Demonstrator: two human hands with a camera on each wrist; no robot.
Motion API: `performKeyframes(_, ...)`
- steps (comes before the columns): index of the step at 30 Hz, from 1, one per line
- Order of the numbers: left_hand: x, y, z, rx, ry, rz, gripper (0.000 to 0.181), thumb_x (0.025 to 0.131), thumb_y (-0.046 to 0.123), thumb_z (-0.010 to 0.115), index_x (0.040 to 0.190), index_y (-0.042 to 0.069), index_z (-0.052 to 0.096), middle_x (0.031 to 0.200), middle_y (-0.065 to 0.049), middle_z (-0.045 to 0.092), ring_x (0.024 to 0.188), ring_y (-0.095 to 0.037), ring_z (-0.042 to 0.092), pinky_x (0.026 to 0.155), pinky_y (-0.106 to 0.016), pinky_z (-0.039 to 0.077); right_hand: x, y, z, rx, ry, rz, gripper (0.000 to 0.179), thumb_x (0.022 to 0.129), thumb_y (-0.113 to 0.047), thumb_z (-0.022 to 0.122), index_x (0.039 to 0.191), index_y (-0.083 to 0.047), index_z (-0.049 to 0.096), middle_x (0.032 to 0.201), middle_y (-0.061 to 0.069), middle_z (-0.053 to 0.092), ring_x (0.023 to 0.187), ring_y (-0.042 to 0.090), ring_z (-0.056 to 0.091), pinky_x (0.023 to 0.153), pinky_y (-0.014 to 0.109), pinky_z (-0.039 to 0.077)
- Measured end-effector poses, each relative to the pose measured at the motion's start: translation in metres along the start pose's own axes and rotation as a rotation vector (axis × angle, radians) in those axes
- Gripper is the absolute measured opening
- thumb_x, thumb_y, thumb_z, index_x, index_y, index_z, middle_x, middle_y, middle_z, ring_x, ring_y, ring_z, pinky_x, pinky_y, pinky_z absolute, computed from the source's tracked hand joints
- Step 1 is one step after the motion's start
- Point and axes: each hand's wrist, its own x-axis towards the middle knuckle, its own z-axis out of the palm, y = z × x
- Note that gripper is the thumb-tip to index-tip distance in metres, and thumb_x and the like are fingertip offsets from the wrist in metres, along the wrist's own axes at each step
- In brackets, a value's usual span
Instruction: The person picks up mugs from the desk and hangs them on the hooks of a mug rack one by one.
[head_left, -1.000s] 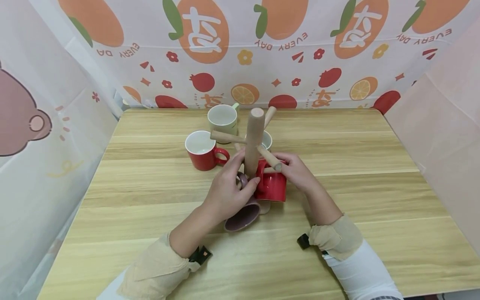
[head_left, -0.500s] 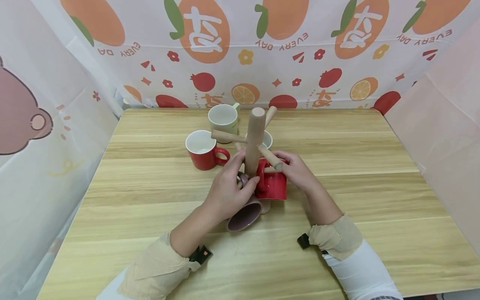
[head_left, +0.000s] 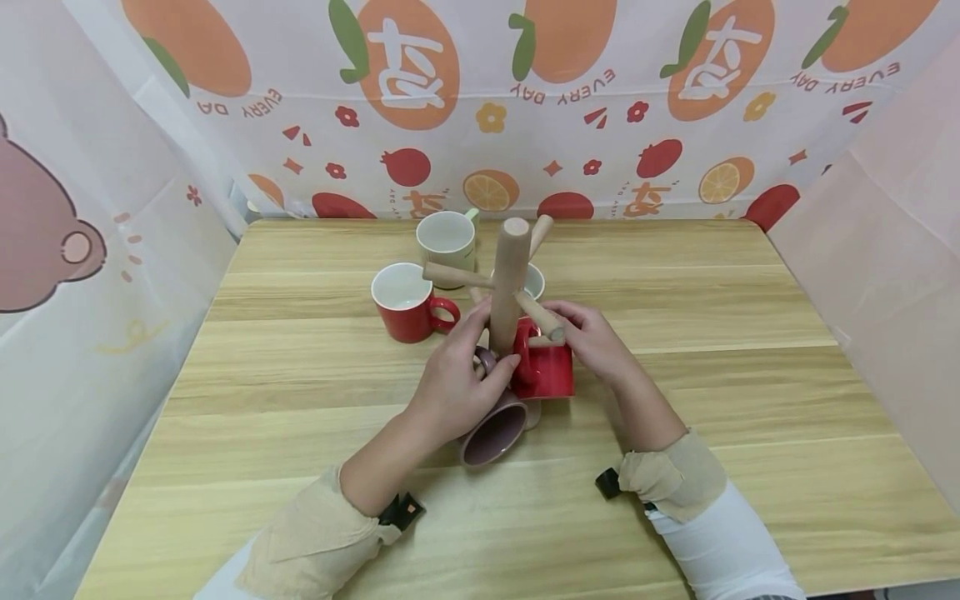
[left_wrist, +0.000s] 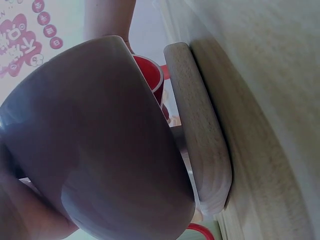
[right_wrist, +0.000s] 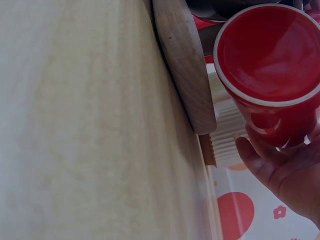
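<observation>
"What's just changed at your end?"

"Very little. On my head view the purple mug (head_left: 495, 436) has shifted a touch to the right, and the red mug (head_left: 553, 375) has come up slightly. I read that as fine adjustment at the rack (head_left: 512, 275), not a finished placement."

"Where's the red mug exactly?"

"At the rack's right side, off the counter (head_left: 300, 400), handle toward the pole and just below the upper peg (head_left: 542, 318). A lower peg (head_left: 546, 342) crosses by the handle; I can't tell whether it passes through. My right-wrist view shows the mug's base facing the camera."

"And the hands?"

"Right hand (head_left: 596, 342) grips the red mug from its far side, wrist coming in from the lower right. Left hand (head_left: 450, 383) is curled round the pole, thumb in front, purple handle beside it. Both have barely moved."

"Reading?"

"Left steadies, right fits, I'd judge. I'd keep the right grip until that peg is clearly engaged."
</observation>
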Motion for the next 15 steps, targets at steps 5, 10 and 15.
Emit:
performKeyframes(5,0.0002,-0.001,0.0006,0.022,0.012,0.016,0.065,0.089,0.017,0.068,0.147,0.017,0.04,0.131,-0.002,0.055,0.088,-0.013,0.055,0.07,-0.027,0.051,-0.0014,-0.0025,0.0003,-0.01,-0.014,-0.026,0.065,0.09,-0.047,0.062,0.129,0.004,0.058,0.119,0.019,0.063,0.094,0.006,0.067,0.083,0.022,0.052)
performKeyframes(10,-0.0002,-0.0014,0.0007,0.016,0.016,0.024,0.064,0.089,0.017,0.068,0.147,0.017,0.04,0.13,-0.003,0.055,0.086,-0.012,0.055,0.07,-0.027,0.051,-0.0025,-0.0034,0.0,-0.037,0.007,-0.014,0.053,0.097,-0.04,0.058,0.129,0.003,0.059,0.119,0.019,0.063,0.096,0.008,0.067,0.086,0.023,0.052)
performKeyframes(15,-0.0003,-0.001,0.0008,0.016,0.02,0.027,0.064,0.089,0.017,0.069,0.147,0.017,0.041,0.13,-0.002,0.056,0.088,-0.012,0.055,0.07,-0.027,0.051,-0.0025,-0.0048,-0.0004,-0.099,0.102,-0.001,0.04,0.101,-0.036,0.053,0.124,-0.005,0.065,0.117,0.012,0.066,0.104,0.013,0.061,0.09,0.026,0.05)
